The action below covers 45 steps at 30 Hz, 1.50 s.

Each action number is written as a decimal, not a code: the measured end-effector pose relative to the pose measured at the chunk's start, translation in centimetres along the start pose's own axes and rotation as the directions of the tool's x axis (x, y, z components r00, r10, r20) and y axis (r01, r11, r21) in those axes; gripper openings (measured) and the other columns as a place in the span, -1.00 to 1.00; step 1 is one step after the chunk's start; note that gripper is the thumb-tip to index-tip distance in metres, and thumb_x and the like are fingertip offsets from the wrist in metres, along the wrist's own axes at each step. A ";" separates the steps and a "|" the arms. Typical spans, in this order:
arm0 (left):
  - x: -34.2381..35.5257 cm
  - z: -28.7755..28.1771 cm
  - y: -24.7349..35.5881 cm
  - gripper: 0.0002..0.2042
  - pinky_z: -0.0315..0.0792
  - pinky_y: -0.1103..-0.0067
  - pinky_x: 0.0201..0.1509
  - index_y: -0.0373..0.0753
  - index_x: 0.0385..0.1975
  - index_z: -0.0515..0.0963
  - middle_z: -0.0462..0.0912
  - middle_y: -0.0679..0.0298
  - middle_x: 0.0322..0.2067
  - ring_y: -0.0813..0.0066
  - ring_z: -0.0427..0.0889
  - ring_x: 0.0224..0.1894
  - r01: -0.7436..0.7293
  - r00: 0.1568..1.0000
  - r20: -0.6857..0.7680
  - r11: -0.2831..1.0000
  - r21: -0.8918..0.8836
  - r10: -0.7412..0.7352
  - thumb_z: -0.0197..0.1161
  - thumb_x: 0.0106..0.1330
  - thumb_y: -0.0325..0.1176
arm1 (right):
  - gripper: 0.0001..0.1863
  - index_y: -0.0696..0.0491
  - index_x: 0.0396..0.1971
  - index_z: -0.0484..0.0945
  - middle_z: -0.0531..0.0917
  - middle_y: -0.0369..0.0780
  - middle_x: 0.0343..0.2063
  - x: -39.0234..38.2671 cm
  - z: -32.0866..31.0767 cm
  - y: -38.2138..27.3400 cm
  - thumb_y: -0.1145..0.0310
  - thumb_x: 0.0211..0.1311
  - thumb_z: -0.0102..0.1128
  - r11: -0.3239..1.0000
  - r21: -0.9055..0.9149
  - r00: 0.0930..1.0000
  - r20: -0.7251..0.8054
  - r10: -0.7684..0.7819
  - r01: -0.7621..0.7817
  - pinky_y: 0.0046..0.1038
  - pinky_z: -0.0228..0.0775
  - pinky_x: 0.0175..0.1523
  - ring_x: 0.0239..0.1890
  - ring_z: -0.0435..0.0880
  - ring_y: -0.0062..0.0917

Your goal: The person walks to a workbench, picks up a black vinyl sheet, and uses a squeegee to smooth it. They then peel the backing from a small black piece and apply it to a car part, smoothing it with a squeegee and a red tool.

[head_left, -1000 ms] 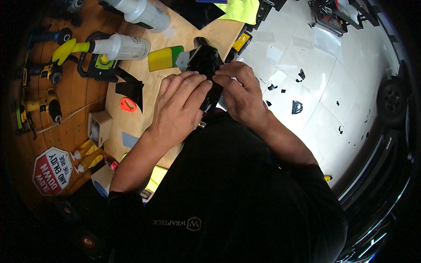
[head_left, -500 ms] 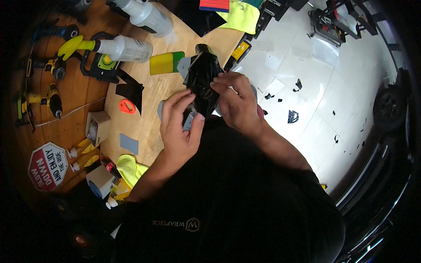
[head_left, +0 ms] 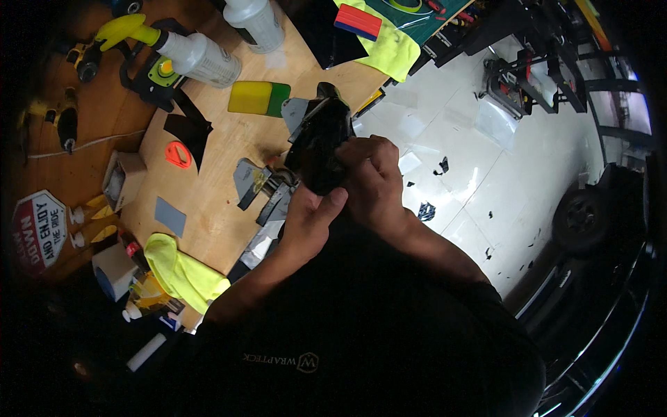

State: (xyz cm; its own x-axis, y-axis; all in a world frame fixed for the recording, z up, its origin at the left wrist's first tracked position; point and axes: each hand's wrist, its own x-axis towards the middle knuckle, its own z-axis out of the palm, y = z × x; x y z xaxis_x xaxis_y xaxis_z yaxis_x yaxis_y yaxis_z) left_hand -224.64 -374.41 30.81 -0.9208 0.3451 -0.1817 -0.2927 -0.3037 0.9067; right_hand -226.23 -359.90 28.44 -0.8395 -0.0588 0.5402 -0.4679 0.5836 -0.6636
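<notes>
In front of me is a dark, rounded part covered in glossy black film point(head_left: 316, 149); its exact kind I cannot make out. My left hand point(head_left: 313, 219) grips its near end, thumb on top and the other fingers mostly hidden beneath. Along the right side, my right hand point(head_left: 375, 181) is curled closed, fingertips pinched at the film's edge. Beyond the part's far left side a grey metal piece point(head_left: 295, 112) sticks out. Left of the near end stands a grey metal fixture, vise-like point(head_left: 256, 182), on the wooden table point(head_left: 215, 153). Whether it touches the part is hidden.
A yellow-green squeegee card point(head_left: 250, 97), an orange cutter point(head_left: 178, 154), a grey card point(head_left: 169, 216) and black film scraps lie on the table. Spray bottles point(head_left: 205, 61) stand far left. Yellow cloths point(head_left: 184, 271) lie at near left and far right. Film bits litter the floor.
My left hand has gone from spread fingers on the film to gripping the near end. My right hand has curled tighter. The view has shifted, showing more of the grey fixture.
</notes>
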 end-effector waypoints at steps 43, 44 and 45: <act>10.3 12.9 -3.7 -0.83 0.32 0.49 -0.01 -0.25 -0.18 0.54 0.65 0.25 -0.24 0.47 0.57 -0.19 -0.734 -0.007 -0.999 0.678 0.026 0.031 0.24 0.28 -0.39 | -0.77 0.14 -0.11 0.56 0.63 -0.11 -0.20 24.8 2.6 23.2 0.49 0.22 0.13 0.808 0.556 0.387 0.714 -0.584 0.194 -0.37 0.46 -0.04 -0.18 0.63 -0.29; 10.1 13.1 -4.0 -0.87 0.28 0.52 -0.11 -0.22 -0.24 0.56 0.65 0.30 -0.32 0.51 0.53 -0.23 -0.709 -0.032 -0.999 0.705 0.019 -0.006 0.26 0.27 -0.37 | -0.76 0.13 -0.11 0.56 0.63 -0.10 -0.19 25.4 2.7 23.4 0.46 0.23 0.13 0.824 0.529 0.393 0.726 -0.564 0.206 -0.35 0.45 -0.02 -0.15 0.62 -0.27; 10.3 13.3 -4.2 -0.87 0.28 0.52 -0.12 -0.22 -0.23 0.56 0.65 0.29 -0.30 0.51 0.52 -0.23 -0.710 -0.055 -0.998 0.704 0.027 -0.017 0.25 0.27 -0.37 | -0.75 0.13 -0.10 0.56 0.62 -0.10 -0.19 26.3 2.7 23.6 0.44 0.23 0.14 0.839 0.498 0.403 0.738 -0.542 0.217 -0.33 0.44 0.00 -0.12 0.61 -0.25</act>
State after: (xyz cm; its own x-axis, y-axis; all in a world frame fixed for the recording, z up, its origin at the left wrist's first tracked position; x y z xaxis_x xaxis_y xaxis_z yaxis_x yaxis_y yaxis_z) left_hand -229.48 -357.76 30.23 -0.2016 -0.9004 -0.3856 0.4546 -0.4347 0.7774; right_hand -260.10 -349.87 25.61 -0.2884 -0.9373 0.1957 -0.7123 0.0734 -0.6980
